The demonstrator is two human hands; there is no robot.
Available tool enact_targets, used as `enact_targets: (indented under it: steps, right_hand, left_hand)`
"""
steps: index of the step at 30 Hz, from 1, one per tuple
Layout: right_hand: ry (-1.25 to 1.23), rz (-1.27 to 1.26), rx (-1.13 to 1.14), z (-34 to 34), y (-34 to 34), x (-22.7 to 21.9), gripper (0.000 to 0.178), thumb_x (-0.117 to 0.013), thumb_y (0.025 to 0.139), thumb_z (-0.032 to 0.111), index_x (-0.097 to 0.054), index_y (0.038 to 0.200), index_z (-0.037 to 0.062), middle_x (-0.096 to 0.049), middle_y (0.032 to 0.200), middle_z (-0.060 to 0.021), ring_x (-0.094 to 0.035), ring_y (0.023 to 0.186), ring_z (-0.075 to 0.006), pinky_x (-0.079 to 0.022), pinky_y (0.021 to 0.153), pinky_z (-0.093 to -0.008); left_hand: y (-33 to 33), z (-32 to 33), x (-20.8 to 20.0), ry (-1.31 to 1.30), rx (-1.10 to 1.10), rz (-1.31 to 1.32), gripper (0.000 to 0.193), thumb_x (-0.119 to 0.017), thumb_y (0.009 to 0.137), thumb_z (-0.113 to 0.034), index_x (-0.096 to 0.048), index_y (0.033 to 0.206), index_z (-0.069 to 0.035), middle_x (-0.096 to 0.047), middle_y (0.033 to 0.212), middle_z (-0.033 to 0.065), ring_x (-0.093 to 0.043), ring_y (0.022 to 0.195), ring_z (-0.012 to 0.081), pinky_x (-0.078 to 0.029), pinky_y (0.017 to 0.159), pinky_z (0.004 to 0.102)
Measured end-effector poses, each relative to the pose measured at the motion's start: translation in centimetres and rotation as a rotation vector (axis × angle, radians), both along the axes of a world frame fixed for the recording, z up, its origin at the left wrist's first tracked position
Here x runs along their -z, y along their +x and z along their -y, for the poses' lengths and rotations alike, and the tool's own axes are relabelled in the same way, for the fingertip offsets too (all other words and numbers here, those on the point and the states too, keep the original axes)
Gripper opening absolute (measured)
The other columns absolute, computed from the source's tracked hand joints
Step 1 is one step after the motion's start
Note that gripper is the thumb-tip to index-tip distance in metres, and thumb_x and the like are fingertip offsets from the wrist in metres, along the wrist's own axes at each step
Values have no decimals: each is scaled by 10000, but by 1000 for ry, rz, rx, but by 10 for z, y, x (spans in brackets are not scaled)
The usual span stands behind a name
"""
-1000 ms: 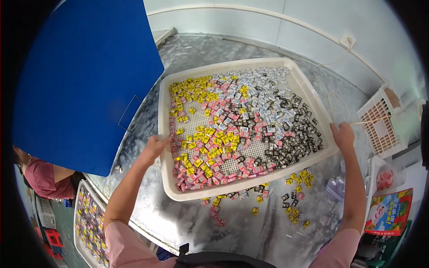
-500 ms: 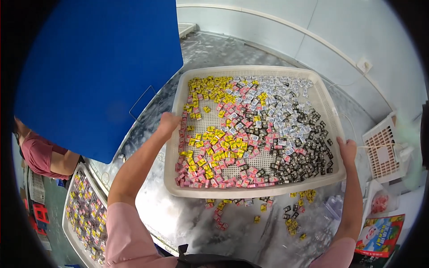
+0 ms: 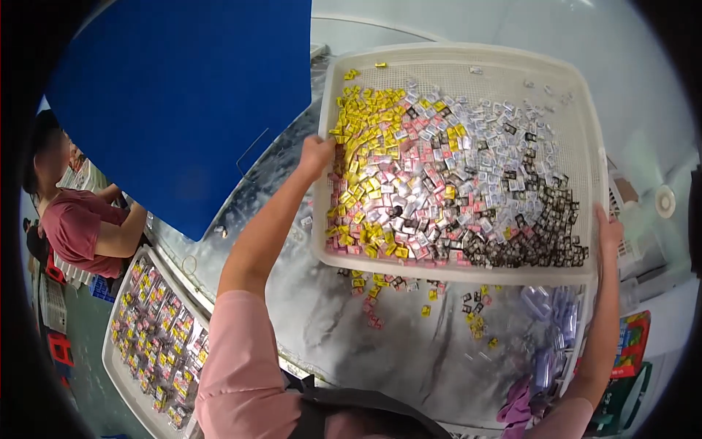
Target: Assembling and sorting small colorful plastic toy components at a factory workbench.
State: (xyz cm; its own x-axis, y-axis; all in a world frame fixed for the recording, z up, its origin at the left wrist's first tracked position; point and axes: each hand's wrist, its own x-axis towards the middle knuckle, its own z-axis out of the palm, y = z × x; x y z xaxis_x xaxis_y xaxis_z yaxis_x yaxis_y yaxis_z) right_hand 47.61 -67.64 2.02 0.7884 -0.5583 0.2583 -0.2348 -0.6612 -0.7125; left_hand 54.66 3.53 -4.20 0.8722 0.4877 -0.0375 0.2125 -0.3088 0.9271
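A large white perforated tray [image 3: 468,275] hangs over the table, tilted toward me, between my two hands. My left hand [image 3: 316,156] is closed round its left rim. My right hand [image 3: 608,233] grips the right rim near the close corner; some of its fingers are hidden. Small box-shaped pieces lie heaped in the tray: yellow ones [image 3: 368,110] at the left, pink ones [image 3: 425,135] in the middle, whitish ones [image 3: 488,150] toward the far right, black ones [image 3: 537,251] at the near right. Several loose pieces [image 3: 475,325] lie on the table below.
A big blue panel [image 3: 197,102] stands at upper left. Past the left edge of the grey marbled table [image 3: 344,344], another white tray [image 3: 109,357] holds more small pieces. A co-worker [image 3: 77,227] is beyond it. Clear plastic containers [image 3: 542,301] and a purple cloth [image 3: 516,406] lie at right.
The tray has risen and tilted, its far side higher. The pieces inside have shifted and spread over the bare patches. Both hands have kept their hold; my view has also shifted.
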Motion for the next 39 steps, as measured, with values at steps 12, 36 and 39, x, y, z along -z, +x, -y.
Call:
enact_targets:
  steps: [12, 36, 39]
  right_hand:
    - [-79, -123, 68, 40, 0, -17, 690, -781, 734, 585, -709, 929, -73, -702, 818, -118, -624, 718, -193, -496, 709, -356]
    - [-81, 225, 153, -17, -62, -50, 533, -763, 814, 505, -689, 849, -21, -646, 756, -46, -549, 704, -114, -462, 687, -280]
    - [-40, 94, 185, -11, -59, -53, 528, -770, 810, 500, -679, 826, -20, -638, 743, -42, -538, 687, -109, -461, 659, -291]
  left_hand:
    - [0, 17, -16, 107, 103, 143, 294, -646, 757, -193, -651, 769, 101, -635, 690, 134, -584, 645, 207, -460, 578, 433]
    - [30, 16, 20, -623, 118, 168, 462, -580, 975, -418, -641, 1057, 33, -615, 882, 91, -537, 734, 186, -457, 665, 385]
    - [26, 20, 10, -557, 123, 140, 471, -581, 975, -416, -657, 1059, 41, -625, 866, 102, -549, 735, 190, -467, 672, 395]
